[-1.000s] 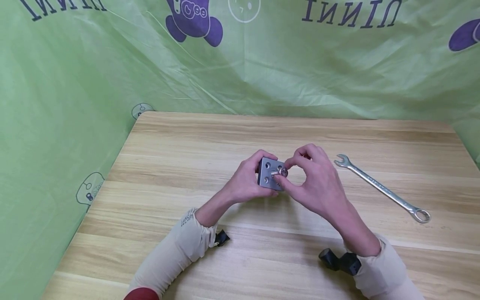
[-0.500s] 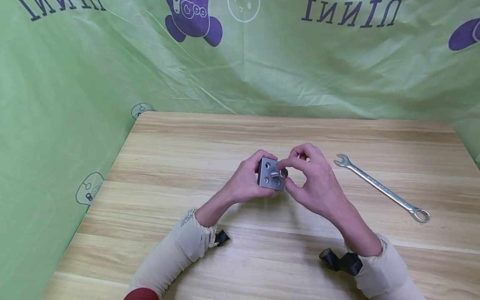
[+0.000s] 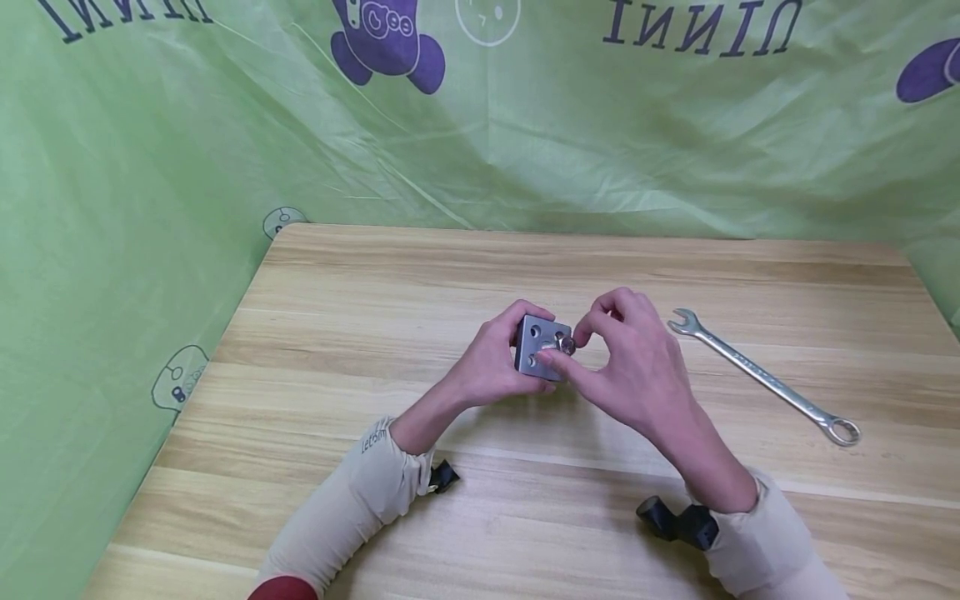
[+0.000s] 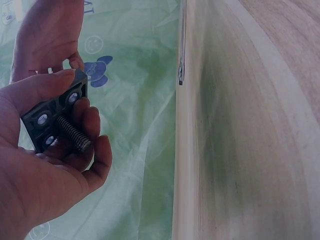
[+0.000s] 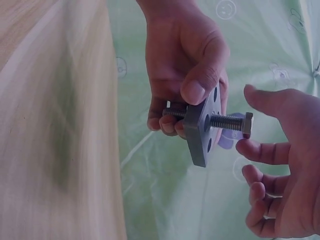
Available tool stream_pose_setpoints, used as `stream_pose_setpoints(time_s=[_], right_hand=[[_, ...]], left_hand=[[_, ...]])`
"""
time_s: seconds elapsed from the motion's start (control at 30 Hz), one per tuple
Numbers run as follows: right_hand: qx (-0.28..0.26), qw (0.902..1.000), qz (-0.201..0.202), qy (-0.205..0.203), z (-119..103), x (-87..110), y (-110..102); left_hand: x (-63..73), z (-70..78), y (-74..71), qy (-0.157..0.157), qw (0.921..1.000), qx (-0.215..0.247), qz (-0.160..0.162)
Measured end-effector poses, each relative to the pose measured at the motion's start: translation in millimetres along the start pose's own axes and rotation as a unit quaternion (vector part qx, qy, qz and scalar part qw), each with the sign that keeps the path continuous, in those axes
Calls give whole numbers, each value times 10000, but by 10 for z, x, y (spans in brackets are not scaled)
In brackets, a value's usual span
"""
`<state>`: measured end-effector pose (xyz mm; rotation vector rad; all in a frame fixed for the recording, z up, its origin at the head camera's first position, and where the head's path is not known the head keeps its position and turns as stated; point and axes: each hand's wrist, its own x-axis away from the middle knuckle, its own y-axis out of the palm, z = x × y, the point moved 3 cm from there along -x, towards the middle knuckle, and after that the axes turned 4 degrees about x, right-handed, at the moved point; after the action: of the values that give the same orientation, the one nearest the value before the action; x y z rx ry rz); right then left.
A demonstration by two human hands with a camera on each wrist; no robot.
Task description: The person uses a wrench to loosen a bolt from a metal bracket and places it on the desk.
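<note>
My left hand (image 3: pixel 495 358) grips a grey metal plate (image 3: pixel 543 372) by its edges, tilted above the table. The plate has holes near its corners. A hex bolt (image 5: pixel 227 122) passes through its middle, the head on my right hand's side. In the left wrist view, the threaded end of the bolt (image 4: pixel 75 134) sticks out of the other face beside my left fingers. My right hand (image 3: pixel 637 367) is around the bolt head; in the right wrist view its thumb is apart from the head and the index fingertip lies close under it. Whether the index touches cannot be told.
A combination wrench (image 3: pixel 765 379) lies on the wooden table (image 3: pixel 525 533) to the right of my hands. Green printed cloth (image 3: pixel 487 150) hangs behind and at the left. Black devices (image 3: pixel 678 522) are strapped at both wrists.
My right thumb and index shift back and forth around the bolt head; the thumb now reaches further over the plate and the index has drawn back. Left hand and plate stay put.
</note>
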<state>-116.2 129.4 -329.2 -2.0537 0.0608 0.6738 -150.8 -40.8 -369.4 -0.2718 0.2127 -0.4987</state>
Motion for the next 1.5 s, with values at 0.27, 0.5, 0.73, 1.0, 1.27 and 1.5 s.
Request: stream_pose_setpoints(time_s=[0.27, 0.5, 0.73, 1.0, 1.27, 1.5], right_hand=[[-134, 9996, 111, -243, -18, -4, 1], [-639, 9975, 4, -288, -19, -14, -19], [-1103, 9912, 122, -714, -18, -19, -13], [-1046, 9890, 86, -1043, -9, -28, -12], [-165, 9995, -116, -258, 1, -14, -13], [13, 10000, 19, -22, -1, 8, 11]], left_hand=[[3, 3, 0, 4, 10000, -13, 0], [2, 9, 0, -105, 9999, 27, -2], [5, 8, 5, -99, 9999, 62, -15], [2, 3, 2, -93, 9999, 97, -28], [3, 1, 4, -70, 10000, 40, -34], [5, 3, 8, -36, 10000, 17, -63]])
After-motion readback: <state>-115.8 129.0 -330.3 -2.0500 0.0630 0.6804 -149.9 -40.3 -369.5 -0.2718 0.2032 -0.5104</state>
